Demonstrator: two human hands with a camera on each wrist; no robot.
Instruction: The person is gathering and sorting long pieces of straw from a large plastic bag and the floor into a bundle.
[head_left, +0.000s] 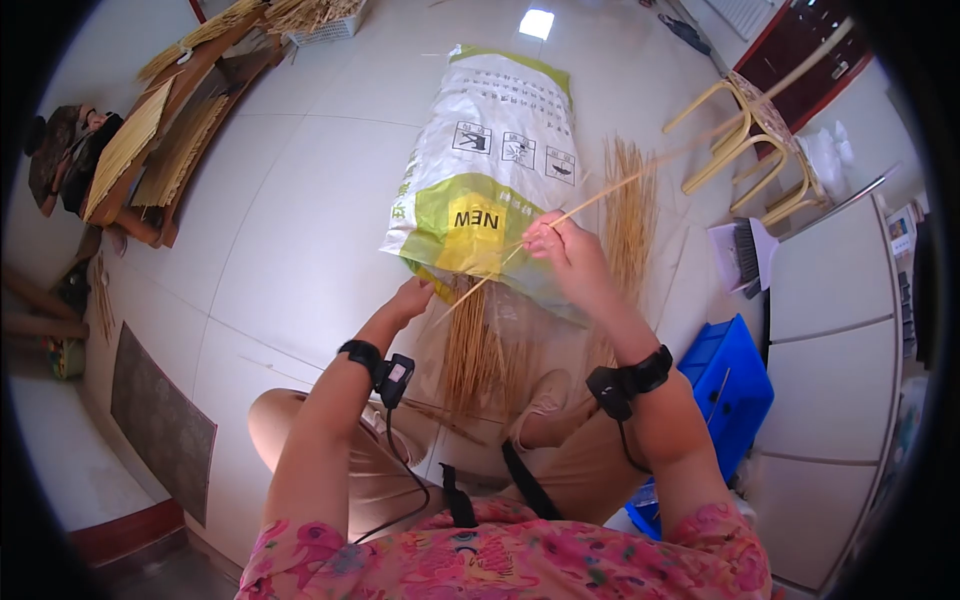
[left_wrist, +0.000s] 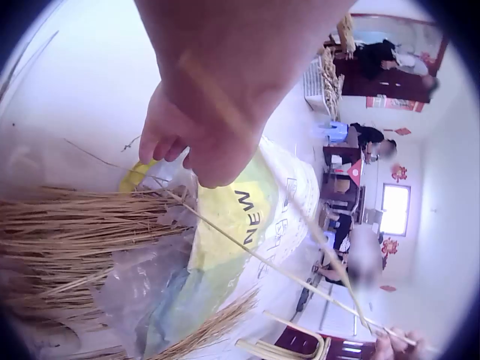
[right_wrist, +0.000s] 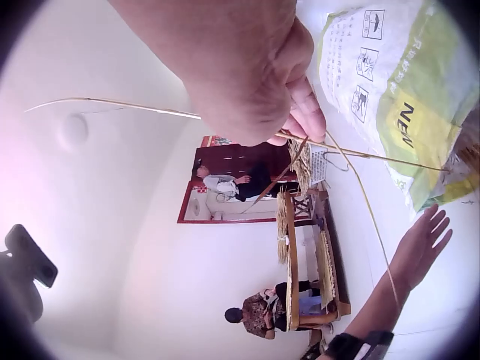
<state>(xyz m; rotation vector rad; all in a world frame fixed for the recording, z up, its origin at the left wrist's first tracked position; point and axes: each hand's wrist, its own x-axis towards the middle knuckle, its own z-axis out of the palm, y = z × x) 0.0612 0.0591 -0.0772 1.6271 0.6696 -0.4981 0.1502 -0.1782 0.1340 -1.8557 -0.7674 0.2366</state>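
Observation:
Thin straw stalks [head_left: 630, 178] slant across the head view, pinched between the thumb and fingers of my right hand [head_left: 570, 260]. In the right wrist view, one stalk [right_wrist: 150, 109] runs long and another bends downward from the fingertips. My left hand [head_left: 412, 297] is at the lower left corner of a white and green woven sack [head_left: 510, 100]; its fingers look extended in the right wrist view [right_wrist: 421, 247]. The sack lies flat on the floor, with a bundle of straw [head_left: 465, 350] sticking out of its mouth by my feet. Clear plastic [left_wrist: 139, 281] lies beside that bundle.
More straw [head_left: 628, 210] lies right of the sack. Further right are a chair [head_left: 745, 125], a dustpan [head_left: 765, 240] with a brush, a blue crate [head_left: 740, 400] and a cabinet [head_left: 825, 300]. A wooden rack [head_left: 150, 228] with straw stands left; several people are in the background.

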